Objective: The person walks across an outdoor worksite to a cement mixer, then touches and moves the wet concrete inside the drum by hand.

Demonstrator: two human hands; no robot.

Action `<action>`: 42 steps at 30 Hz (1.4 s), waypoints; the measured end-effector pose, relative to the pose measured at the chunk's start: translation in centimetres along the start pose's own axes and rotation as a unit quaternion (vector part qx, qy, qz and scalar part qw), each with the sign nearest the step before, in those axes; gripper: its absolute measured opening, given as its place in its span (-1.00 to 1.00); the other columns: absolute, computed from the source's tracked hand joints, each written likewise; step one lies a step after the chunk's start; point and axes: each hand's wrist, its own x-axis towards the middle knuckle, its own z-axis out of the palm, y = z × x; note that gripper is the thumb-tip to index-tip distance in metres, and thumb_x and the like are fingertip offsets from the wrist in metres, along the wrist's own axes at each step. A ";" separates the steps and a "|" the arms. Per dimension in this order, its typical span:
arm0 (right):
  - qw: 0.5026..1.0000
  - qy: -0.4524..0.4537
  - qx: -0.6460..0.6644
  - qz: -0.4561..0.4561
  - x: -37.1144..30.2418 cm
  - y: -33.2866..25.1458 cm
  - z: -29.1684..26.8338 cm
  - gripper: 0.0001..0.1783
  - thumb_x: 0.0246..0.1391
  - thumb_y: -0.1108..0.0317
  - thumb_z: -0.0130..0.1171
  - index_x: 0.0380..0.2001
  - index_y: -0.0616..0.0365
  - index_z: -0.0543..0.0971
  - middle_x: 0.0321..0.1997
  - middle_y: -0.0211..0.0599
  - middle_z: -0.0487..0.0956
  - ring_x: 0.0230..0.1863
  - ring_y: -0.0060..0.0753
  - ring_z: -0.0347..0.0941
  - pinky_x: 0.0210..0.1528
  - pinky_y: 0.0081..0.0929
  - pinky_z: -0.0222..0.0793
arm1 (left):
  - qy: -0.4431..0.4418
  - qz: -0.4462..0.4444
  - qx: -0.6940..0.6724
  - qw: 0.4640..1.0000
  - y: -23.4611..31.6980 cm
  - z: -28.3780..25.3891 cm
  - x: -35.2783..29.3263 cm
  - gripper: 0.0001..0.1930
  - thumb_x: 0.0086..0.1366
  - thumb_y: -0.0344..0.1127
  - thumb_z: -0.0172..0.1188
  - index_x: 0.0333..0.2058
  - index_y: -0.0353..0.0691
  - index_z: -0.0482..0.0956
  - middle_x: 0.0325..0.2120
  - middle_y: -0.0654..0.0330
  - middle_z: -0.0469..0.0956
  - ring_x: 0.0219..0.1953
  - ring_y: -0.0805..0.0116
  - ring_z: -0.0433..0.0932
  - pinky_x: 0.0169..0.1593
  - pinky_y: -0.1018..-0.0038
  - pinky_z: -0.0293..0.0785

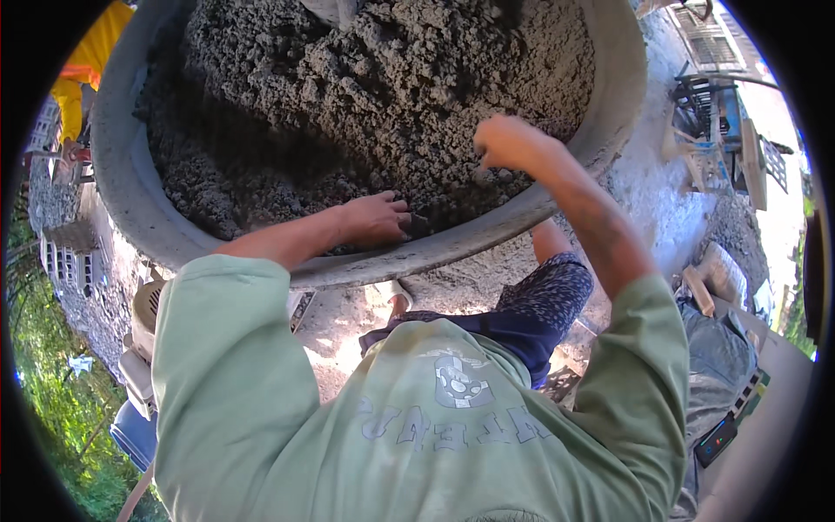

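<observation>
A big round grey basin (130, 187) is filled with crumbly grey cement mix (365, 87). My left hand (376, 219) lies palm down in the mix near the basin's near rim, fingers pressed into it. My right hand (507, 142) is curled in the mix further right, close to the rim, fingers bent as if pinching some of the material. Whether it holds a lump is unclear. Both forearms reach up from my green shirt.
A person in yellow (85, 65) stands at the upper left behind the basin. Wooden frames and a blue structure (718, 130) stand at the right. Sacks (726, 274) and rubble lie on the dirt ground to the right; greenery sits at the lower left.
</observation>
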 end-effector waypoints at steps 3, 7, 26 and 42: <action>0.986 -0.089 -0.139 -0.020 3.9 -2.5 2.6 -0.54 -0.43 0.26 0.53 -0.35 0.18 0.66 -0.26 -0.13 0.63 -0.17 -0.06 0.56 -0.12 -0.25 0.49 | 0.022 -0.023 0.031 0.999 0.3 -0.3 -0.8 -0.86 0.09 -0.24 0.09 -0.35 0.03 0.57 -0.28 0.35 0.51 -0.08 0.38 0.37 -0.07 0.37 0.23; 0.973 -0.113 -0.194 -0.050 7.8 1.0 6.3 -0.41 -0.42 0.09 0.53 -0.27 0.21 0.64 -0.20 -0.07 0.62 -0.13 -0.06 0.56 -0.09 -0.25 0.49 | -0.034 -0.021 0.079 0.996 -0.7 -0.9 0.9 -0.81 0.02 -0.20 0.14 -0.34 0.03 0.55 -0.30 0.38 0.51 -0.08 0.41 0.39 -0.08 0.40 0.26; 0.886 0.025 0.454 -0.088 -1.2 -8.4 -1.3 -0.52 0.04 0.11 0.24 -0.03 0.17 0.55 -0.04 -0.16 0.58 -0.09 -0.17 0.50 0.03 -0.25 0.38 | 0.441 -0.435 -0.403 0.674 1.4 -6.2 -10.0 -0.61 0.20 -0.10 0.18 -0.03 -0.12 0.56 -0.21 0.08 0.62 -0.17 0.21 0.58 -0.06 0.42 0.44; 0.907 0.147 0.265 -0.292 1.5 -9.5 1.9 -0.62 0.09 0.03 0.12 -0.22 0.07 0.66 -0.19 -0.38 0.65 -0.20 -0.32 0.55 -0.15 -0.34 0.42 | 0.290 -0.346 -0.500 0.739 6.4 -8.9 -9.4 -0.74 0.23 -0.37 0.17 -0.11 -0.27 0.59 -0.22 0.21 0.62 -0.19 0.46 0.48 0.00 0.51 0.36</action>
